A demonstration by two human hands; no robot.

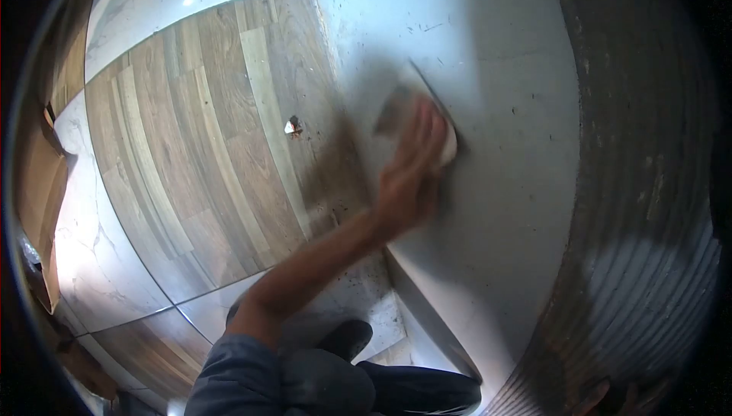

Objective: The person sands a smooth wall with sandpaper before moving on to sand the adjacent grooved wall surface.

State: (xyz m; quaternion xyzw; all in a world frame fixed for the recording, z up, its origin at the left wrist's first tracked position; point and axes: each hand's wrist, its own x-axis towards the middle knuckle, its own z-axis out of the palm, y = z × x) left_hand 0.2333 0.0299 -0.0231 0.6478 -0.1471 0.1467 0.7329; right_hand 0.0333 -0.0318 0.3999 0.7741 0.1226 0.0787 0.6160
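Observation:
My left hand (415,160) reaches in from the lower left, smeared by motion, its fingers closed on a pale flat pad (447,147) with a thin dark edge. I cannot tell the pad's exact kind. It is against or close over a smooth pale grey panel (511,187), casting a soft shadow there. At the dim bottom right edge, part of my right hand (598,397) shows beside a dark shape, over the ridged surface; most of it is hidden.
Right of the panel runs a grey surface with combed ridges (648,286). On the left lies a wood-look floor (175,149) framed by white marbled tile (95,225). A small white fragment (292,126) sits on it. Cardboard (42,187) stands far left. My knee and dark shoe (347,340) are below.

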